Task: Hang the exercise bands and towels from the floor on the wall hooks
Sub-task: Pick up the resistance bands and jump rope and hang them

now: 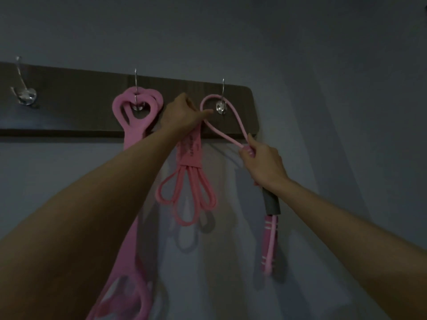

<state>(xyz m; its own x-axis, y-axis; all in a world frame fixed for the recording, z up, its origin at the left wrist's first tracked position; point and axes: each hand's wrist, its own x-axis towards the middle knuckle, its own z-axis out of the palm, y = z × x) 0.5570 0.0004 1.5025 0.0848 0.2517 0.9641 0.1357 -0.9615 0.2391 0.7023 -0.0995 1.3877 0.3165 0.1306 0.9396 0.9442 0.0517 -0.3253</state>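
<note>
A dark wooden hook board [76, 112] is fixed to the wall. A flat pink band [136, 107] hangs from the middle hook [138, 105]. My left hand [181, 114] grips a pink tube band below its top loop [227, 116], which circles the right hook [221, 108]; a pink sleeve and several tube loops [189, 192] dangle under this hand. My right hand [261, 162] pinches the loop's lower end, where its two strands meet. Below it hang a grey foam handle [271, 203] and a pink strap.
The left hook [25, 95] on the board carries nothing. Grey wall surrounds the board, with shadows of the bands under it. The floor and any towels are out of view.
</note>
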